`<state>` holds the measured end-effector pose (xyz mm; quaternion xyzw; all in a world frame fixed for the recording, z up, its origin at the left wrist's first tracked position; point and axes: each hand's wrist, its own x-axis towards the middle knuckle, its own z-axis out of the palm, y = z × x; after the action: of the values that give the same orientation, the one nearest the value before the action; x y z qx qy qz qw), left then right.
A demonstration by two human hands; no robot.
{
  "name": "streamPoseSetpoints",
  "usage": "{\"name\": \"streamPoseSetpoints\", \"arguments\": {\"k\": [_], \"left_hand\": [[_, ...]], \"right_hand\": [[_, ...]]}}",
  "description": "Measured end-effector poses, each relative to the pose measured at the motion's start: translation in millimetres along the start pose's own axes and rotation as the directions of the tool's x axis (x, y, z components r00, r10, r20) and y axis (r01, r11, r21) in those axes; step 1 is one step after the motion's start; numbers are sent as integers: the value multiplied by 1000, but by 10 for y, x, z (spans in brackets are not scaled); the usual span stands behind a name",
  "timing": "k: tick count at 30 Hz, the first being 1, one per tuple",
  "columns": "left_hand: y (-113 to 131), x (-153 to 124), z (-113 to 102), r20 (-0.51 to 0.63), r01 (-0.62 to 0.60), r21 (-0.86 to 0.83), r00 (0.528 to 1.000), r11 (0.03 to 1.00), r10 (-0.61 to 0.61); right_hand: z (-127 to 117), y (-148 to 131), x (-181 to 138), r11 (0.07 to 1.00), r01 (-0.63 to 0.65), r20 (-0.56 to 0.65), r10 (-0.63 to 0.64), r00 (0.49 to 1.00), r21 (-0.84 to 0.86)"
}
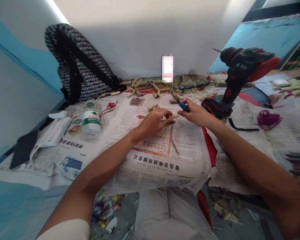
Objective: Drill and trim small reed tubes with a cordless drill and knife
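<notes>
My left hand [153, 121] is closed on a short pale bamboo piece [174, 116], held just above the newspaper [150, 160] that covers the table. My right hand [196, 113] is closed on a small tool with a blue handle [183, 106], its tip close to the end of the bamboo piece. Both hands meet at the middle of the table. Another short bamboo piece [152, 106] lies loose just beyond my left hand.
A red and black cordless drill [236, 78] stands right of my right hand. Several bamboo pieces [145, 86] and shavings lie along the wall. A water bottle [91, 120], white face mask [53, 131], dark phone [23, 148], patterned bag [77, 65] sit left; purple cord [268, 119] right.
</notes>
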<state>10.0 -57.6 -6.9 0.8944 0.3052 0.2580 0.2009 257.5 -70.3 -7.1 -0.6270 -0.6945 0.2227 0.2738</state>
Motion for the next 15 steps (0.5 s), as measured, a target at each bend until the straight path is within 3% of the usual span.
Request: {"name": "streamPoseSetpoints", "arguments": {"k": [7,12,15], "left_hand": [[-199,25,39,-90,140,81,987,987,-132],[-290,61,40,-110,214,67,972,975,-206],[-300,70,37,-97,256,83,964,963,-248]], "right_hand": [[-12,-163,-28,991,-10,-32,14,999,136],[-19,-342,-136,952,-155,150,118,982,263],[-31,-405,-177,964,-192,248,144,958,182]]}}
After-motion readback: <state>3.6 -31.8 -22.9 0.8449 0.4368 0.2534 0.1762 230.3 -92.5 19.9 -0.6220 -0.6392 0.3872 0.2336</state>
